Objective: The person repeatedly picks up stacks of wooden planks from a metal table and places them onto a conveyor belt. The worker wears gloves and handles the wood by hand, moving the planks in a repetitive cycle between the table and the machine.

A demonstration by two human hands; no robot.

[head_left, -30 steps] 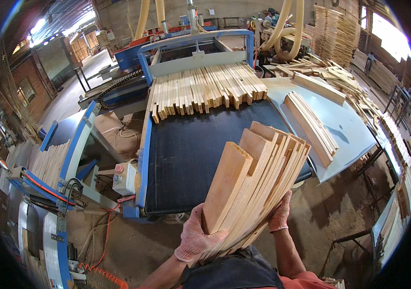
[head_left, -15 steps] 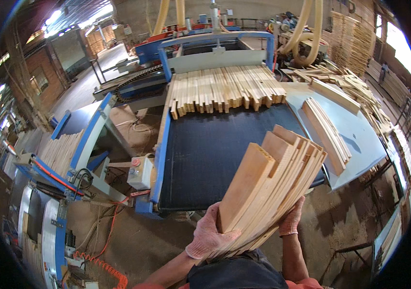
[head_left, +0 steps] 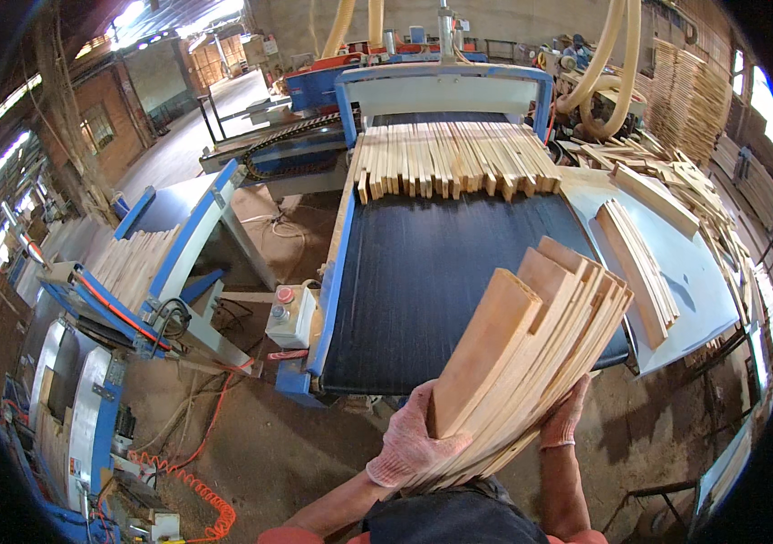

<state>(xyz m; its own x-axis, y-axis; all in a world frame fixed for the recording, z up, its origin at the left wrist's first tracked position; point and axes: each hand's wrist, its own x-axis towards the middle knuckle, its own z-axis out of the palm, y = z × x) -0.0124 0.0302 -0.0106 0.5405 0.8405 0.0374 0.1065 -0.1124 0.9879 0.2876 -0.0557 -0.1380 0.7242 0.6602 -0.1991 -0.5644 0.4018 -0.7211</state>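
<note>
While your left hand [head_left: 418, 435] and right hand [head_left: 566, 415] clasp opposite sides of the plank bundle [head_left: 531, 363], right of lower centre, the pale plate [head_left: 445, 97] at upper centre has lifted, baring belt [head_left: 459, 272] behind the slat row [head_left: 459, 159]; the passage beneath looks open.

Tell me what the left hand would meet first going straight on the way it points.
The bundle of boards, which the left hand grips, so it is in contact; beyond that, perhaps the black belt, though depth is unclear.
</note>
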